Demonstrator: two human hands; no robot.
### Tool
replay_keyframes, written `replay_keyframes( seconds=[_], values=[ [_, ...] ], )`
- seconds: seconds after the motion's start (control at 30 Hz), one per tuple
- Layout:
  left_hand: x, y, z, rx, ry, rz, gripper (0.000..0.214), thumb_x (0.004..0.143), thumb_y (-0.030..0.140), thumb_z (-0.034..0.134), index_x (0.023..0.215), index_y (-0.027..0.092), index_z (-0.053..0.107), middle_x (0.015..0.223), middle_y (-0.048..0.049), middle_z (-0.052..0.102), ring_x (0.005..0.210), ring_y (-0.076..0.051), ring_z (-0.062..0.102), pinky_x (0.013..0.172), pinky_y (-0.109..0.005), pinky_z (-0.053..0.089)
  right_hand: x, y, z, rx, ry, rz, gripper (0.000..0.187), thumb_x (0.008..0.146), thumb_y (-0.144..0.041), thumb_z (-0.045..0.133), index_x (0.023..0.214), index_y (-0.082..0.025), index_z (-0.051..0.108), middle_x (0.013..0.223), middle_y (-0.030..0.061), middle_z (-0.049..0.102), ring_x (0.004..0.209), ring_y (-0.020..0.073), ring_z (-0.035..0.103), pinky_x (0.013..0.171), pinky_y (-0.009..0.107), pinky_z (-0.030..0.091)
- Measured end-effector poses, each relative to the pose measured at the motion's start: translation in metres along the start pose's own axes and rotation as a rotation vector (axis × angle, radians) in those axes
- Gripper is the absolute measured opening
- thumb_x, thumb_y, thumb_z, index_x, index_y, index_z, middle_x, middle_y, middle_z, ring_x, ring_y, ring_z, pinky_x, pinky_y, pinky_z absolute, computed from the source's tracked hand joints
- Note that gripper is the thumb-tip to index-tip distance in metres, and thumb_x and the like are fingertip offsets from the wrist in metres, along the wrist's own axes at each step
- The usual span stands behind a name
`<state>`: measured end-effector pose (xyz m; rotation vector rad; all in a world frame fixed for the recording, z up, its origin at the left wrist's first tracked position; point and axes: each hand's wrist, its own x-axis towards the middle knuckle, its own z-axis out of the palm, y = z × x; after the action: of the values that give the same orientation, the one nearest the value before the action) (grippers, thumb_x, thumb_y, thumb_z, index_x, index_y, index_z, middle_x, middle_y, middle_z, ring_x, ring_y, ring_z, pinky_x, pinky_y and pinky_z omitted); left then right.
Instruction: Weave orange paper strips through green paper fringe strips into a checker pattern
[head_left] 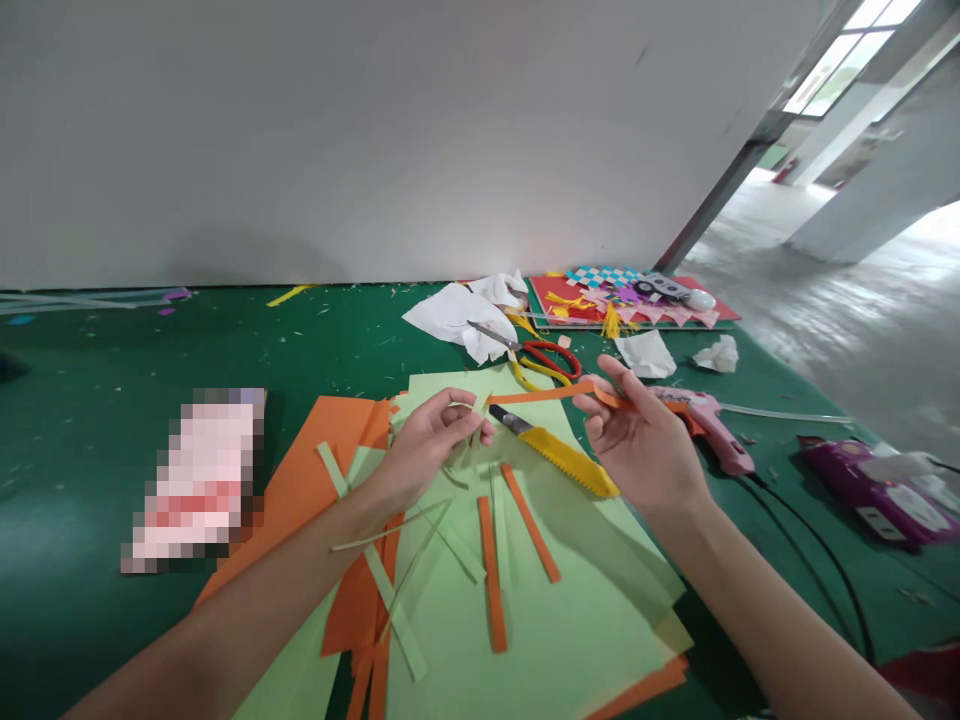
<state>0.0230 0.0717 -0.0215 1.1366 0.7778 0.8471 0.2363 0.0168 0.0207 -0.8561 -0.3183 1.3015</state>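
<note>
My left hand (439, 440) pinches some thin pale green paper strips, whose lower ends hang beneath the fingers. An orange paper strip (536, 396) runs from there to my right hand (637, 440), which has it between the fingers. Exactly how the strip meets the green ones is hidden by my left fingertips. Under both hands lie light green paper sheets (585, 620) with loose green strips (397, 615) and orange strips (493, 575) on them. A yellow utility knife (566, 460) rests on the sheets between my hands.
Scissors (551, 358) and crumpled white tissue (454, 315) sit behind the sheets. A pink glue gun (716, 430) with its black cord lies to the right, near a purple power strip (877, 495). Orange sheets (300, 490) spread leftward, beside a blurred pink item (195, 480). A grey wall (375, 140) bounds the back.
</note>
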Motion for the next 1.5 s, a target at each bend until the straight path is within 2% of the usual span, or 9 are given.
replay_keyframes(
  seconds=[0.2,0.4,0.6,1.03,1.27,1.5],
  values=[
    [0.000,0.002,0.001,0.007,-0.015,-0.003,0.016,0.086,0.025,0.064,0.089,0.021,0.048,0.075,0.0003,0.071,0.068,-0.010,0.061,0.063,-0.021,0.041,-0.004,0.008,-0.002,-0.081,-0.183,-0.045,0.019,0.091,-0.026,0.052,0.099,-0.018,0.068,0.082,0.0013,0.076,0.072,0.0158,0.074,0.050,0.017,0.057],
    [-0.001,0.002,0.001,0.018,-0.038,-0.003,0.018,0.086,0.026,0.064,0.089,0.021,0.046,0.076,0.0005,0.071,0.068,-0.010,0.062,0.062,-0.021,0.041,-0.008,0.016,-0.002,-0.150,-0.320,-0.010,0.018,0.087,-0.031,0.060,0.100,-0.021,0.069,0.093,0.0023,0.076,0.086,0.0180,0.073,0.056,0.017,0.058],
    [-0.001,0.004,0.002,0.005,-0.031,-0.010,0.019,0.085,0.029,0.065,0.094,0.022,0.050,0.079,0.0001,0.072,0.071,-0.012,0.064,0.064,-0.021,0.042,-0.010,0.014,-0.001,-0.106,-0.344,0.065,0.014,0.085,-0.030,0.064,0.096,-0.023,0.070,0.089,-0.0008,0.076,0.087,0.0157,0.073,0.058,0.015,0.057],
    [0.000,0.002,0.002,-0.065,-0.023,-0.001,0.027,0.084,0.028,0.066,0.099,0.023,0.044,0.076,0.0015,0.069,0.067,-0.011,0.062,0.066,-0.023,0.044,-0.015,0.019,-0.001,-0.161,-0.446,0.091,0.012,0.083,-0.032,0.065,0.088,-0.021,0.070,0.076,-0.0001,0.072,0.079,0.0190,0.073,0.058,0.021,0.058],
    [-0.002,0.002,0.001,-0.032,-0.058,-0.001,0.026,0.087,0.029,0.063,0.107,0.023,0.048,0.081,-0.0003,0.069,0.072,-0.013,0.062,0.071,-0.025,0.044,-0.013,0.024,-0.002,-0.209,-0.434,0.123,0.014,0.084,-0.033,0.065,0.089,-0.020,0.070,0.083,0.0026,0.072,0.084,0.0198,0.072,0.061,0.023,0.059],
    [-0.002,0.004,0.002,-0.008,-0.045,0.002,0.036,0.085,0.034,0.065,0.116,0.023,0.052,0.078,-0.0005,0.068,0.070,-0.014,0.061,0.068,-0.024,0.043,-0.013,0.028,-0.001,-0.242,-0.479,0.115,0.015,0.086,-0.032,0.064,0.093,-0.021,0.069,0.094,0.0046,0.074,0.086,0.0180,0.072,0.063,0.023,0.058]
  ],
)
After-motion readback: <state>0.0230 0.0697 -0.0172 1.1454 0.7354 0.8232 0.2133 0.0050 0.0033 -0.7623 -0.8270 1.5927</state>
